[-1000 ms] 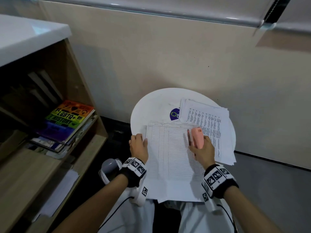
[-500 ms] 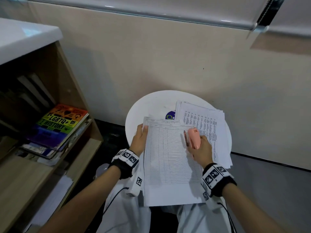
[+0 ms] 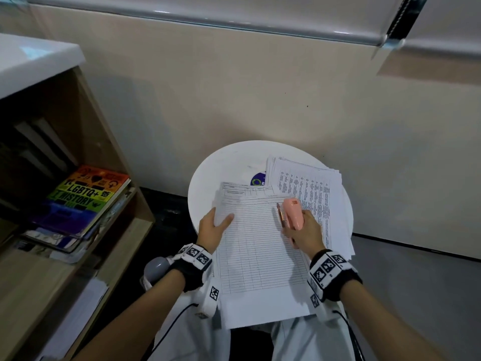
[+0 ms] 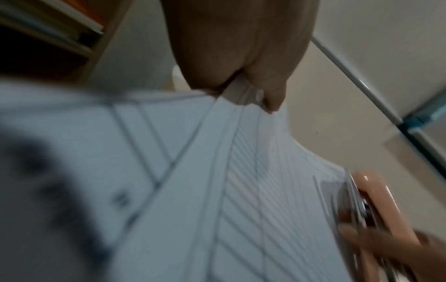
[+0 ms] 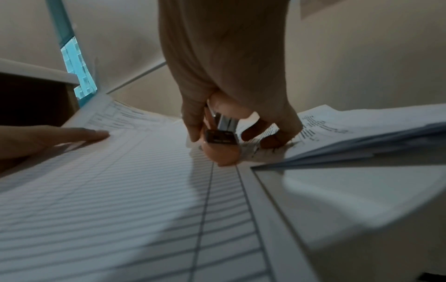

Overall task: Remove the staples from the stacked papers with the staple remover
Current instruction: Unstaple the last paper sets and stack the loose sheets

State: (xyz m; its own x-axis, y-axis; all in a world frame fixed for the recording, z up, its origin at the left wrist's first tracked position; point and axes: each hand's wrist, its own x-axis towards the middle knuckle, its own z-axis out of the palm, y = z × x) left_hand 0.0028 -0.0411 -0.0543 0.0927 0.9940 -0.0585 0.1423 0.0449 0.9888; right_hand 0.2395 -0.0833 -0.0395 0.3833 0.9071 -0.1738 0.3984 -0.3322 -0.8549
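Pointing seemingly away: pink staple remover (image 3: pixel 292 213).

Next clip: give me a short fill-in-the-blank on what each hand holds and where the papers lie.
1. The right hand grips a ____-coloured staple remover.
2. The left hand pinches the ____ edge of the lined sheets.
3. A second paper stack lies on the round ____ table.
4. The rainbow-covered book lies on the wooden ____.

Missing: pink; left; white; shelf
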